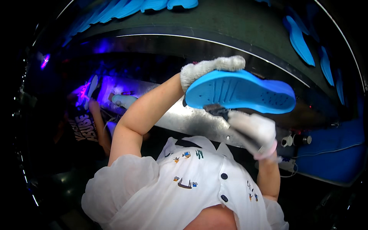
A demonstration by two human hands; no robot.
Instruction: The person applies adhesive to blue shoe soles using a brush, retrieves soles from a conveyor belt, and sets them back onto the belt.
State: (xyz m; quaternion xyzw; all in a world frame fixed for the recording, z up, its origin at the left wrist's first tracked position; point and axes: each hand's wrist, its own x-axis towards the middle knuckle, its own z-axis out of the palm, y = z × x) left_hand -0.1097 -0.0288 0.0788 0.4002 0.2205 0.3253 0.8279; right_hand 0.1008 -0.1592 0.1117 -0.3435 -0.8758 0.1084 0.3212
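Note:
My left hand (211,69), in a white knit glove, grips the far edge of a bright blue shoe sole (234,92). The sole is held up and tilted, its grooved and dotted face toward me, with the wide end at the left. Just below it my right hand (255,128), gloved in white with a pink cuff and smeared by motion, is closed around a brush (216,111). Its dark bristles are at the sole's lower edge; whether they touch it I cannot tell.
A dark green conveyor belt (230,27) curves across the far side, carrying blue soles (153,4) at the left and more blue soles (301,42) at the right. A metal bench (168,115) runs below. To the left sits a co-worker (86,122) under purple light. White and black cups (297,140) stand right.

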